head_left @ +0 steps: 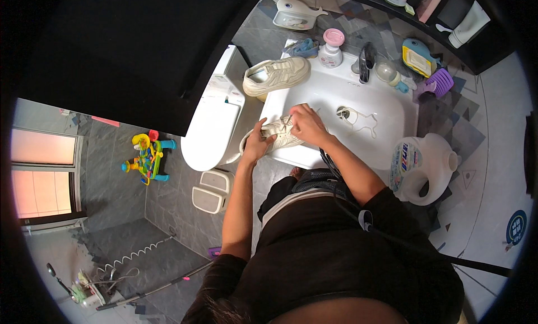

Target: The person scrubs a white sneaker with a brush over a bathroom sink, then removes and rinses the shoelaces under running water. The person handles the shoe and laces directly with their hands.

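Note:
A cream sneaker [282, 138] lies across the sink's near left rim, with its heel toward my left side. My left hand [258, 143] grips it around the ankle opening, thumb on the tongue. Over the lacing, my right hand [307, 125] has its fingers pinched together on the sneaker's shoelace; the fingertips are partly hidden. A loose pale shoelace [367, 122] trails over the basin beside the drain. The second cream sneaker [277, 75] rests on the sink's far left corner.
Around the white sink [330, 80] are a pink-topped pump bottle [331, 52], a black faucet [365, 61], and a large translucent jug [431, 170] at right. A white toilet [212, 128] stands left, with a step stool [212, 190] and a colourful toy [148, 159] on the floor.

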{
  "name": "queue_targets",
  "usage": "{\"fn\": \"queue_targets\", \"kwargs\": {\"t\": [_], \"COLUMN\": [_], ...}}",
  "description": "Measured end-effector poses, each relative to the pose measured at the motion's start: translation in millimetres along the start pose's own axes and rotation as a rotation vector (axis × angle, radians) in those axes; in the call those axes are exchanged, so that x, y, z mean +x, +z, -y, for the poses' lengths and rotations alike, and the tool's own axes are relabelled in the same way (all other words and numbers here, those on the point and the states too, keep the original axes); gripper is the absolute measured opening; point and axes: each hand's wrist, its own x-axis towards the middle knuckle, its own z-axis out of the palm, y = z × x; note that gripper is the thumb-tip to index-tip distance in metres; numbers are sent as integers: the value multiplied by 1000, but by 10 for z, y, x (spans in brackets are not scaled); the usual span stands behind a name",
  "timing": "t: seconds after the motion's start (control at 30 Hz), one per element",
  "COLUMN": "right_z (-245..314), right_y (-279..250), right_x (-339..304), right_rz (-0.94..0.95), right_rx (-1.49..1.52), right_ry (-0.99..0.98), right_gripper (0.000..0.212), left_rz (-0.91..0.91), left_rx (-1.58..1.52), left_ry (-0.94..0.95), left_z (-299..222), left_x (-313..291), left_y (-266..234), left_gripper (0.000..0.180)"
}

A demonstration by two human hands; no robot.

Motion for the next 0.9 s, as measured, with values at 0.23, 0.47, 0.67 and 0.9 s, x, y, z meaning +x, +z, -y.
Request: {"fn": "queue_targets", "kwargs": {"t": [0.23, 0.47, 0.67, 0.9], "right_z": [63, 127, 128, -263], "right_y": [-93, -10, 18, 63], "right_x": [-3, -60, -42, -59], "right_rz": [10, 122, 94, -282], "right_rx": [84, 28, 56, 43], "right_ry": [-35, -159, -132, 212], "right_gripper": [17, 10, 8, 12], "left_rz": [14, 4, 7, 15], "left_rx": [-13, 29, 39, 4], "left_ry": [-47, -33, -37, -27], "left_z": [-117, -142, -87, -131], "left_x": [-18, -24, -11, -28], "left_y": [10, 5, -4, 17], "left_gripper": [65, 68, 68, 68]}}
